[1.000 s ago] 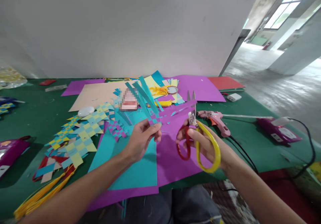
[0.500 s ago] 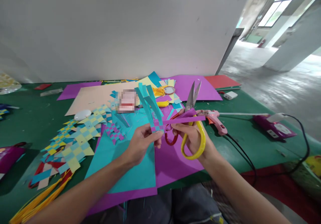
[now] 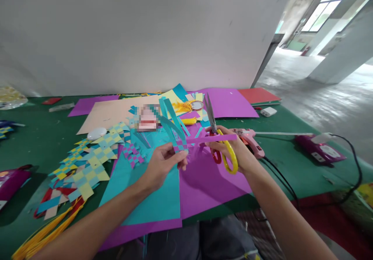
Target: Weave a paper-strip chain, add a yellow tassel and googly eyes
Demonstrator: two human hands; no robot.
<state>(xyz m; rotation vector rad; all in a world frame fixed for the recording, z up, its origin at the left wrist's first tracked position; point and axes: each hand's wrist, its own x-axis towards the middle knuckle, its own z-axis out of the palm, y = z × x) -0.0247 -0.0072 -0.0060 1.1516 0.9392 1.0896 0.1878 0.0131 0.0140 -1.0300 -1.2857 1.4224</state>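
Note:
Between thumb and fingers, my left hand point(image 3: 164, 163) pinches a small woven paper piece point(image 3: 180, 146) of teal and purple strips. Long teal strips point(image 3: 171, 120) stick up from it, and a purple strip point(image 3: 214, 138) runs out to the right. My right hand point(image 3: 230, 151) is closed around scissors point(image 3: 211, 114) with one yellow and one red handle loop. Their blades point up and are nearly together, just beyond the purple strip. Under both hands lie a teal sheet point(image 3: 145, 201) and a purple sheet point(image 3: 212, 190).
Left on the green table point(image 3: 26, 143) are woven yellow-blue pieces point(image 3: 93, 163) and yellow tassels point(image 3: 49, 232). A purple-teal woven piece point(image 3: 133, 154) lies near my left hand. To the right, a pink glue gun point(image 3: 250, 141) trails a black cord. A white board point(image 3: 140, 38) stands behind.
The scissor blades have swung nearly shut and tilted left, and the handle loops have moved closer together. My left hand stays almost in place with the woven piece.

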